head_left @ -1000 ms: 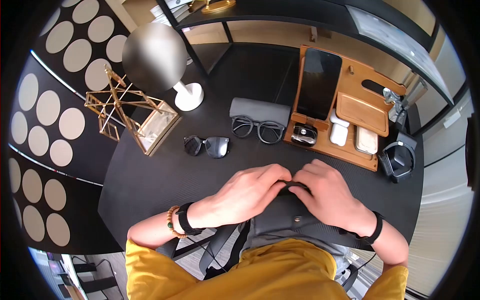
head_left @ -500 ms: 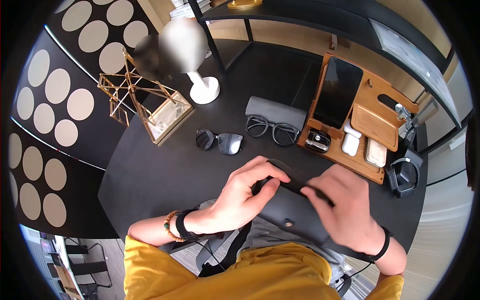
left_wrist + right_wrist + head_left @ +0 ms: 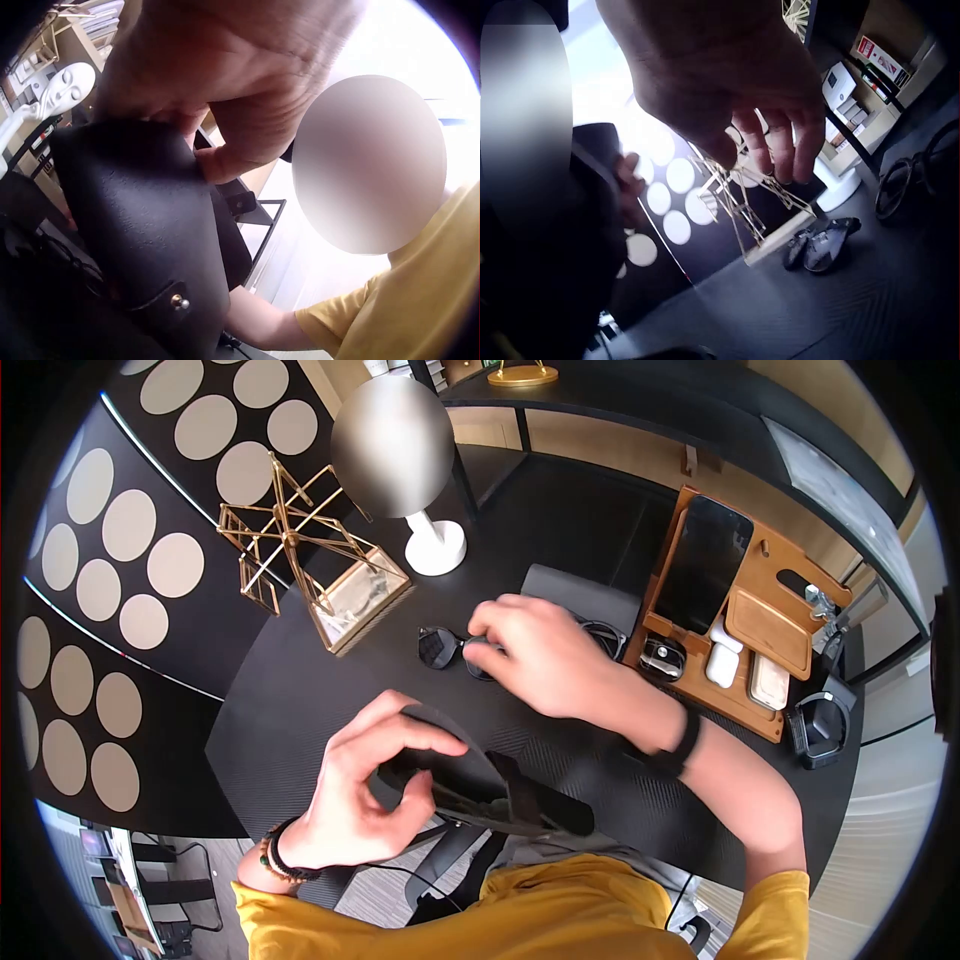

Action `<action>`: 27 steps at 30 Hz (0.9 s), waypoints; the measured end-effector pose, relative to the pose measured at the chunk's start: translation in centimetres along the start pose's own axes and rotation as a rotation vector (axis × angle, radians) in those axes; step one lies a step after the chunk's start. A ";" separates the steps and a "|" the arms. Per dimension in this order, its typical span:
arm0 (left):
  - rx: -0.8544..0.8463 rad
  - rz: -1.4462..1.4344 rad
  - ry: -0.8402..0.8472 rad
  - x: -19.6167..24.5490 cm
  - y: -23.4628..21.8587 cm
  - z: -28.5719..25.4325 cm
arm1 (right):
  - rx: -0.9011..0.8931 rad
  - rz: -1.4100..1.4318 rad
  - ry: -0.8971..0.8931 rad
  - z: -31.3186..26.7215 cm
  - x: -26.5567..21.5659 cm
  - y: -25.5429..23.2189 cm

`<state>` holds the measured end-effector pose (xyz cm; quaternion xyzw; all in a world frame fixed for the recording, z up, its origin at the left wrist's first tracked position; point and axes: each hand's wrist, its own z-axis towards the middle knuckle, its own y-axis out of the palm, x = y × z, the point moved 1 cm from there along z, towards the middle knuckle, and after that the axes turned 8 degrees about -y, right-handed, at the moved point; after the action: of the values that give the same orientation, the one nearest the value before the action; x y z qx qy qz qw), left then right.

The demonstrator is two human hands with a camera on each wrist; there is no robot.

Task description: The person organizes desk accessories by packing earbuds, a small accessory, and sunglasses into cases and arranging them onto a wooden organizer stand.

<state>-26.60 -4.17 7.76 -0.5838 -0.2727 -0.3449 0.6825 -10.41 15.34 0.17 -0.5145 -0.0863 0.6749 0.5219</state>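
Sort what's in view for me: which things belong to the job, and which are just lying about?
Seemingly the job's:
black case, gripped by the left hand
sunglasses, below the right hand

Lying about:
round glasses
grey case
phone
wooden organizer
white stand
Ferris-wheel ornament

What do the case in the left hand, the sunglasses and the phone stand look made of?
Case: probably leather or imitation, satin black, with a lightly marked surface and shiny, metal-looking stud. Sunglasses: dark, glossy lenses, given their reflections; glass or plastic, hard to tell. Phone stand: apparently wood, smooth and satin, judging by its warm brown colour.
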 end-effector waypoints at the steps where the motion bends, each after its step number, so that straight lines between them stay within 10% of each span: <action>1: -0.017 0.013 -0.001 0.5 -0.6 -0.3 | -0.058 -0.274 -0.050 0.8 1.6 2.7; 8: 0.011 0.097 0.044 1.3 -1.9 -1.4 | -0.252 -0.592 0.038 3.9 1.9 9.1; 17: 0.069 0.176 0.154 1.5 -2.0 -1.3 | -0.207 -0.324 0.081 3.3 3.5 9.2; 23: 0.055 0.212 0.154 2.4 -1.9 -0.3 | 0.171 0.129 -0.040 1.6 -1.9 -2.6; 27: 0.044 0.173 0.032 2.9 -1.1 1.0 | 0.523 -0.119 -0.003 -2.9 -8.1 -12.3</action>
<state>-25.65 -3.75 10.81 -0.5845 -0.2177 -0.2877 0.7268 -1.19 13.09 11.81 -0.3551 0.0601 0.6433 0.6757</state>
